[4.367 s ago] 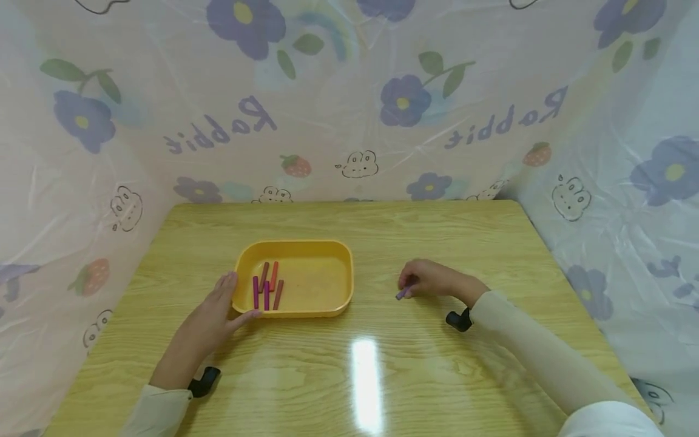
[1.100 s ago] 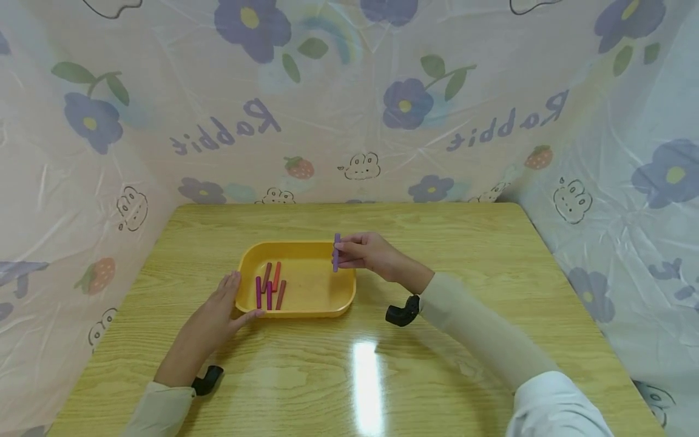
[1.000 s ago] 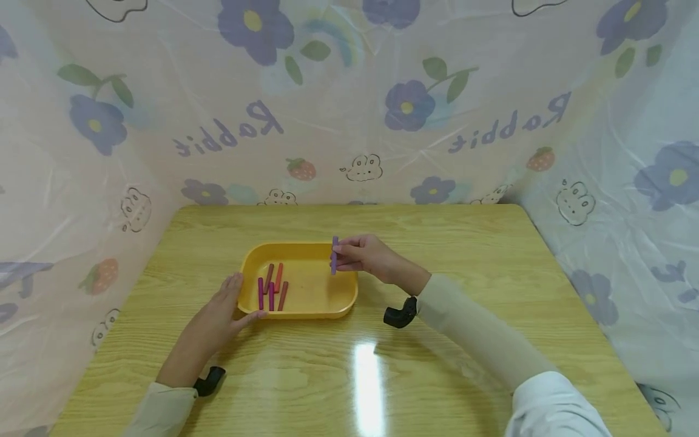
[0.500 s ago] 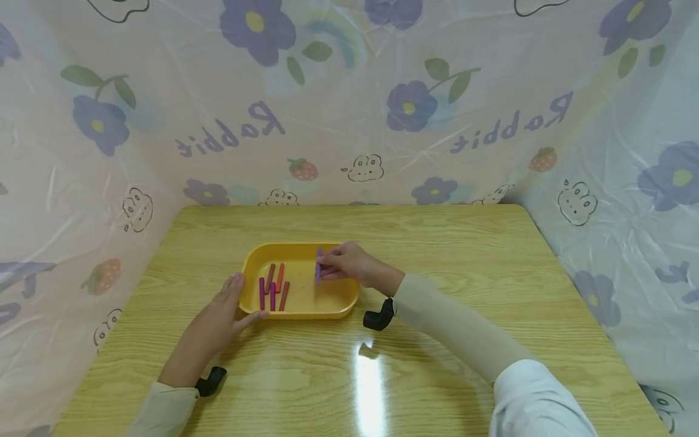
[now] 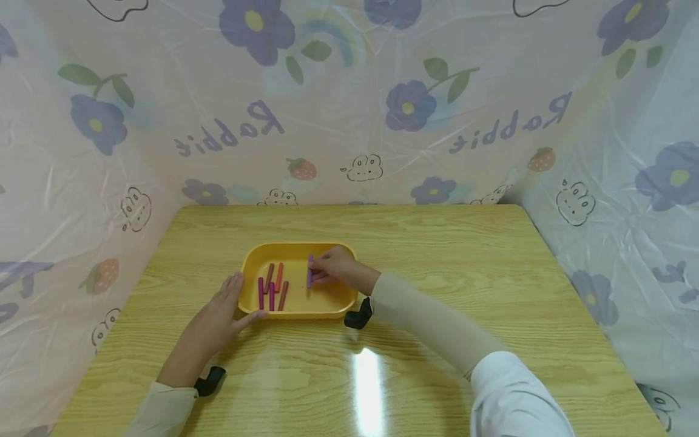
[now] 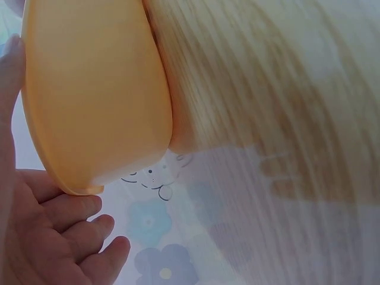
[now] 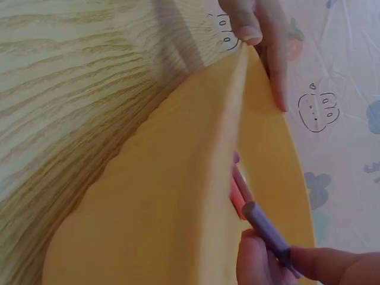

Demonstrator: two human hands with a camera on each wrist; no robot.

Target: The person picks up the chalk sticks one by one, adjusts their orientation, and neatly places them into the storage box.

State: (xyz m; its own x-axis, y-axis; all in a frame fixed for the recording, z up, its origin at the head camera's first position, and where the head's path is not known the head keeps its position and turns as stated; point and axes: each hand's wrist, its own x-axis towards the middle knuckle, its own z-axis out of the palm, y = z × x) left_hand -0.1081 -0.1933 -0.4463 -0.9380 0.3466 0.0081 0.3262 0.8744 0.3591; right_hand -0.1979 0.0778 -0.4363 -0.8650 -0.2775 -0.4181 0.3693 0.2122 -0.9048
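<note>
A shallow yellow tray (image 5: pixel 297 314) stands on the table. My left hand (image 5: pixel 210 325) spans its near left corner, the fingers against the left side and the thumb along the front rim. In the left wrist view, the fingers (image 6: pixel 83 217) touch the rim. My right hand (image 5: pixel 341 267) is over the tray's right half and pinches a purple crayon (image 5: pixel 310 273) between thumb and fingers. The right wrist view shows this purple crayon (image 7: pixel 265 228) tilted just inside the wall. Several crayons lie to the left in the tray: magenta (image 5: pixel 261 294), brown (image 5: pixel 284 295) and red-orange (image 5: pixel 280 277).
The wood-grain table (image 5: pixel 437 243) extends around the tray, with a bright light reflection (image 5: pixel 368 388) in front. A printed curtain (image 5: pixel 327 109) hangs behind and at both sides. Black wrist mounts (image 5: pixel 358 314) sit under both forearms.
My right hand has brought the purple crayon from the table on the right, over the tray's right rim, then left and lower into the tray. My left hand stays at the corner.
</note>
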